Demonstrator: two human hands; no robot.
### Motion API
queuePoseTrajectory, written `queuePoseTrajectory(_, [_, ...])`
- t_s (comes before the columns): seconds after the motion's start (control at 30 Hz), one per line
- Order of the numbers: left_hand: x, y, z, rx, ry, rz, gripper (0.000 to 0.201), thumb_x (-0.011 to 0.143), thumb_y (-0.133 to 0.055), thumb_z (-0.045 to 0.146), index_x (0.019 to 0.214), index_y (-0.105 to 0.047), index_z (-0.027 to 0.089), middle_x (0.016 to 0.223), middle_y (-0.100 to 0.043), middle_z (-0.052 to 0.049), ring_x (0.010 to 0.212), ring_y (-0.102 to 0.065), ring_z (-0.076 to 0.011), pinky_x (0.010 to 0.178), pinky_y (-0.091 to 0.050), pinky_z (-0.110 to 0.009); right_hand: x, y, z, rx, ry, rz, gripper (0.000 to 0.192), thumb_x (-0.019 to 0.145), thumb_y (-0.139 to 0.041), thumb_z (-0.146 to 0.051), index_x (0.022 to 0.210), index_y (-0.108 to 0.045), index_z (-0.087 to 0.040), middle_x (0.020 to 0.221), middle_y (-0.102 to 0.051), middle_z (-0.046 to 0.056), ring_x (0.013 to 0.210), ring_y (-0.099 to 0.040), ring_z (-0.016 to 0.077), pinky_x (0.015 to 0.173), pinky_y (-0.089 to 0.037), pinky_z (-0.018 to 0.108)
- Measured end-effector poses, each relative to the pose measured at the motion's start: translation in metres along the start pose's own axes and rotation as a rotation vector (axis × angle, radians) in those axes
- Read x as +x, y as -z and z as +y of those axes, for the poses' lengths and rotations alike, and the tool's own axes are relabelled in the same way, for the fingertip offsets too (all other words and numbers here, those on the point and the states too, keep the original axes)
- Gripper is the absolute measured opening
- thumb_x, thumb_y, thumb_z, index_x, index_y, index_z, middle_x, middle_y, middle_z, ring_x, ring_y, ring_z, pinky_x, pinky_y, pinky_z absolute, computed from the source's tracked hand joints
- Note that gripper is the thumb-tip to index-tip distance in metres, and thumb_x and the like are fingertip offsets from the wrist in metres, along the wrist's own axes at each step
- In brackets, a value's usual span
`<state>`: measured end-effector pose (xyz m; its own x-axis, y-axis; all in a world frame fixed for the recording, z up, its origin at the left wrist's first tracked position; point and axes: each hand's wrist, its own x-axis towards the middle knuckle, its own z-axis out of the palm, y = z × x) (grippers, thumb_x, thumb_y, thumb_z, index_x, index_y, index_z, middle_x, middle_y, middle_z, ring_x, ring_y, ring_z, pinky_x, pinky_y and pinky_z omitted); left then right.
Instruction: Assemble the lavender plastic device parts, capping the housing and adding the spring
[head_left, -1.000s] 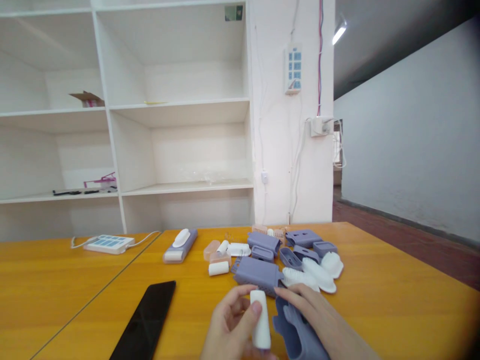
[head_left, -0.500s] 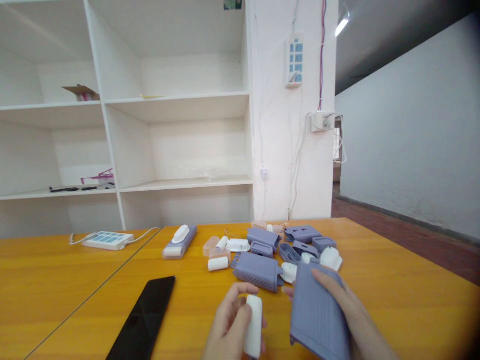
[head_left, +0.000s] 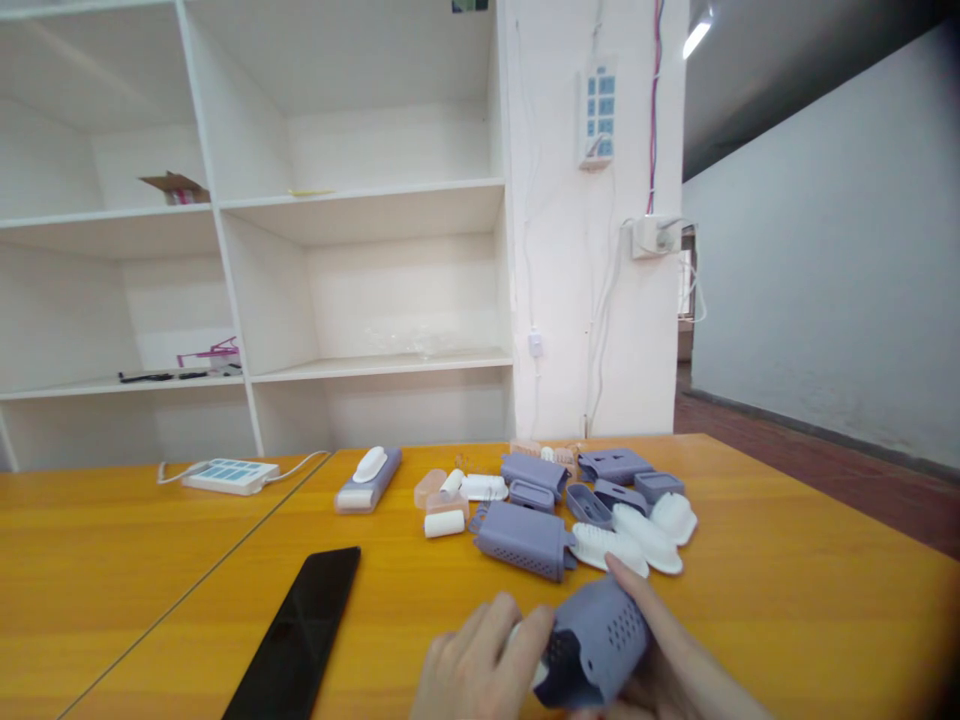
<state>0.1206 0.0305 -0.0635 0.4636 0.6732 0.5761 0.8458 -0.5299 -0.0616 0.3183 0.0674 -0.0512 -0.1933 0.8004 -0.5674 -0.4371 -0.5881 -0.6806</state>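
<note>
A black flat smartphone (head_left: 296, 635) lies on the orange wooden table (head_left: 787, 600), left of the hands. The left hand (head_left: 469, 670) is curled around a white plastic cylinder (head_left: 536, 672), mostly hidden, at the mouth of a purple perforated plastic housing (head_left: 596, 640). The right hand (head_left: 675, 665) wraps that housing from its right side, forefinger along the top. Beyond the housing lies a heap of purple and white plastic parts (head_left: 585, 505).

White roller (head_left: 537, 672) mostly hidden between hands (purple case (head_left: 596, 645) covers it); wrists cut off.
</note>
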Motion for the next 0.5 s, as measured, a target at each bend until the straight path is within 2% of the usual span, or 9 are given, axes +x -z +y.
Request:
queuePoseTrajectory(0.07, [-0.002,0.001,-0.004,-0.073,0.031,0.038,0.043,0.085,-0.07,0.052,0.12,-0.059,0.029,0.091,-0.073,0.0,0.078,-0.077,-0.0209,0.054,-0.05,-0.028,-0.004,0.003,0.0,-0.134,0.052,-0.008,0.065,0.075,-0.069,-0.073,0.109,-0.054,-0.02,0.073,-0.072,0.003,0.065,-0.074,0.0247,0.061,-0.062,0.035])
queuePoseTrajectory(0.1, [-0.003,0.001,-0.006,-0.124,0.05,0.052,0.042,0.084,-0.072,0.049,0.117,-0.06,0.028,0.09,-0.073,0.001,0.077,-0.076,-0.0209,0.057,-0.051,-0.028,-0.005,0.006,-0.001,-0.228,0.15,-0.009,0.067,0.075,-0.069,-0.072,0.116,-0.052,-0.022,0.081,-0.073,0.003,0.073,-0.075,0.0267,0.064,-0.063,0.037])
queuePoseTrajectory(0.17, [-0.005,0.001,-0.008,-0.26,0.094,0.055,0.039,0.081,-0.075,0.043,0.113,-0.062,0.027,0.088,-0.073,0.001,0.075,-0.075,-0.0197,0.06,-0.052,-0.026,-0.003,0.014,0.0,-0.46,0.433,-0.004,0.064,0.077,-0.067,-0.071,0.119,-0.049,-0.027,0.096,-0.074,0.003,0.087,-0.074,0.0289,0.069,-0.063,0.039])
queuePoseTrajectory(0.23, [-0.004,0.001,-0.007,-0.406,0.187,0.054,0.034,0.079,-0.075,0.036,0.109,-0.065,0.025,0.087,-0.075,0.001,0.073,-0.073,-0.0177,0.064,-0.052,-0.024,0.0,0.023,0.003,-0.7,0.695,0.054,0.057,0.082,-0.06,-0.07,0.118,-0.049,-0.027,0.111,-0.071,0.005,0.099,-0.071,0.0288,0.08,-0.061,0.038])
queuePoseTrajectory(0.3, [-0.001,0.004,-0.003,-0.518,0.326,0.063,0.026,0.077,-0.073,0.032,0.101,-0.068,0.023,0.082,-0.075,0.002,0.07,-0.07,-0.0162,0.064,-0.05,-0.021,0.0,0.029,0.004,-0.941,0.907,0.184,0.058,0.085,-0.058,-0.066,0.126,-0.045,-0.027,0.126,-0.067,0.009,0.107,-0.069,0.0295,0.091,-0.057,0.04])
queuePoseTrajectory(0.33, [0.001,0.005,0.0,-0.554,0.396,0.079,0.022,0.076,-0.072,0.033,0.096,-0.069,0.023,0.079,-0.074,0.002,0.068,-0.069,-0.016,0.063,-0.049,-0.021,-0.001,0.031,0.004,-1.061,1.033,0.264,0.067,0.083,-0.062,-0.063,0.134,-0.041,-0.026,0.134,-0.062,0.011,0.113,-0.067,0.0318,0.094,-0.056,0.043])
queuePoseTrajectory(0.4, [0.005,0.009,0.006,-0.608,0.493,0.101,0.019,0.074,-0.072,0.036,0.088,-0.071,0.023,0.073,-0.073,0.002,0.065,-0.066,-0.0162,0.063,-0.047,-0.021,-0.005,0.033,0.001,-1.307,1.36,0.338,0.089,0.075,-0.073,-0.06,0.146,-0.032,-0.025,0.148,-0.052,0.017,0.128,-0.057,0.0386,0.104,-0.048,0.051])
queuePoseTrajectory(0.43, [0.006,0.011,0.009,-0.633,0.524,0.097,0.019,0.072,-0.074,0.037,0.085,-0.072,0.023,0.072,-0.073,0.002,0.066,-0.065,-0.0168,0.064,-0.046,-0.022,-0.007,0.033,-0.001,-1.425,1.54,0.314,0.095,0.072,-0.076,-0.056,0.149,-0.03,-0.024,0.151,-0.049,0.018,0.133,-0.053,0.0403,0.111,-0.04,0.054])
queuePoseTrajectory(0.5, [0.006,0.013,0.016,-0.692,0.562,0.057,0.025,0.069,-0.077,0.043,0.083,-0.073,0.022,0.072,-0.072,0.0,0.067,-0.064,-0.0186,0.066,-0.045,-0.023,-0.009,0.034,-0.005,-1.617,1.823,0.166,0.09,0.076,-0.076,-0.045,0.152,-0.034,-0.024,0.151,-0.053,0.014,0.134,-0.054,0.0378,0.122,-0.02,0.053])
